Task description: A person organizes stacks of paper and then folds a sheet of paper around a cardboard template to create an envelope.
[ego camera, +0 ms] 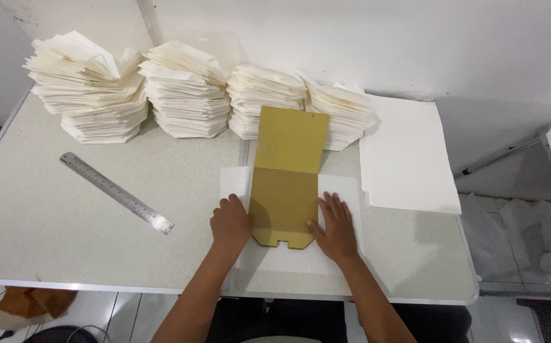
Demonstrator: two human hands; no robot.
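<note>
Both hands lie flat and spread on a white sheet of paper (336, 190), 1 on each side of a mustard-yellow cardboard template (286, 184) with a notched near edge. That template is the landmark for all that follows. Left hand (230, 221) rests palm down against the template's left edge, fingers together and pointing away from the person, pressing on the paper there. Right hand (335, 225) sits at the template's right edge, fingers fanned, thumb touching the notched corner; neither hand pinches anything.

The template lies on top of the white sheet, its near half flat and darker, its far half lighter past a crease and reaching up toward the stacks. A flap of the white sheet shows just left of the template, beyond the left hand's fingertips.

All of this sits on a pale grey-green table (47, 241). Well to the left of the template a steel ruler (116, 192) lies diagonally on the table. To the right of the template, a flat pile of large white paper sheets (409, 159) reaches the table's right edge.

Behind the template, along the table's far side, stand 4 tall stacks of folded cream paper pieces (186, 92), the rightmost touching the template's far end.
</note>
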